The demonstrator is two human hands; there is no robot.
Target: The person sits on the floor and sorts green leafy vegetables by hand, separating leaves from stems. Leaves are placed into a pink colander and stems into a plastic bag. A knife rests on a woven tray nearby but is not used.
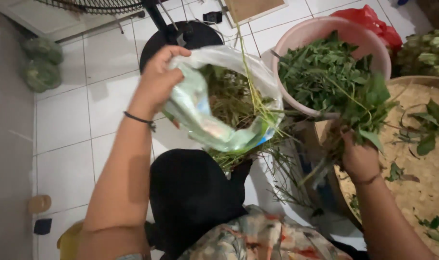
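Observation:
My left hand (158, 77) grips the rim of a clear plastic bag (205, 120) and holds it open above the white tiled floor. The bag holds green stems and plant scraps (229, 98). My right hand (357, 156) is closed around a bunch of leafy green stalks (369, 113), held at the edge of a pink basin (306, 33). The basin is heaped with the same green leaves (320, 72). A thin black band sits on my left wrist.
A round woven tray (422, 188) with scattered leaves lies at the right. A fan's black base (181, 38) stands behind the bag. Bagged greens (41, 65) rest at the far left, a red bag (369, 19) and green vegetables (429, 50) at the top right.

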